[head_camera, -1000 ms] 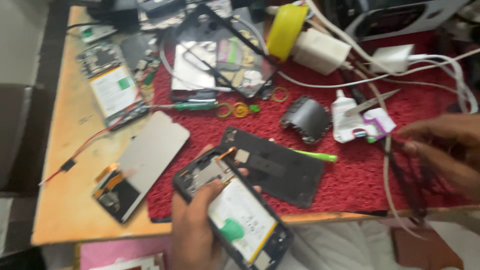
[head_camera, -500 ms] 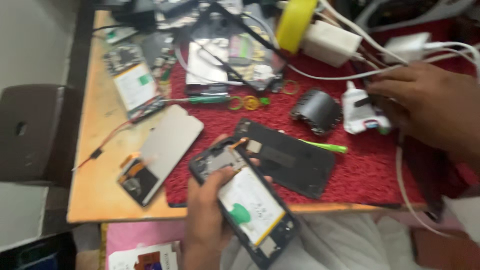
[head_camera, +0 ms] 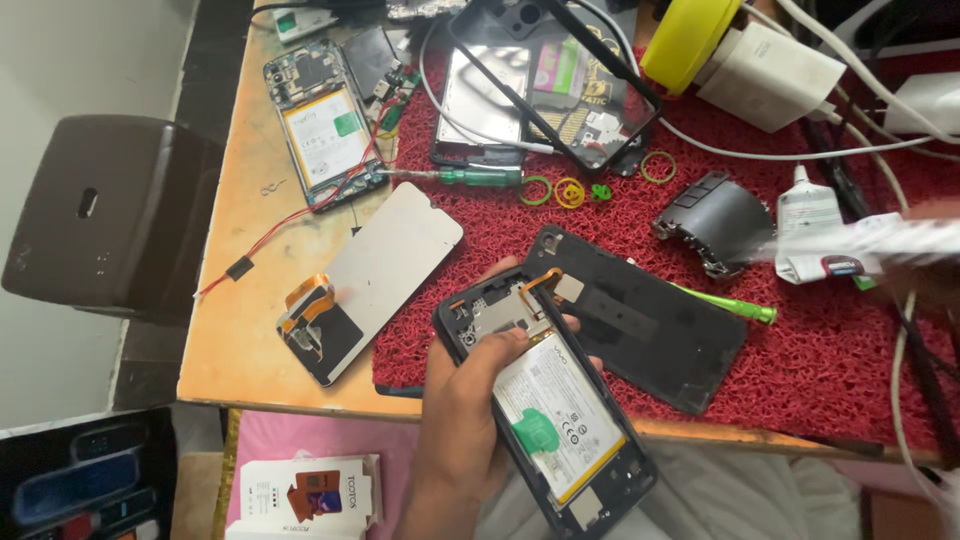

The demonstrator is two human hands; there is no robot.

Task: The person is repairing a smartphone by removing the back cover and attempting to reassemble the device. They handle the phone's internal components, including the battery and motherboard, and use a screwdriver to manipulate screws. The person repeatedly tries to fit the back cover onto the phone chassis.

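Two hands at work: left hand [head_camera: 465,415] stays wrapped around the opened phone [head_camera: 545,395] at the table's near edge; right hand [head_camera: 925,275], earlier over the mat, now lifts a blurred white tube [head_camera: 860,245], fingers closed on it, so adhesive work looks imminent

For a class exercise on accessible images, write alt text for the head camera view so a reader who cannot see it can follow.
A left hand holds an opened phone, battery exposed, over the front edge of a wooden table. On the red mat lie a black back cover, a green pry tool and a screwdriver; the blurred right hand is at a white glue tube.
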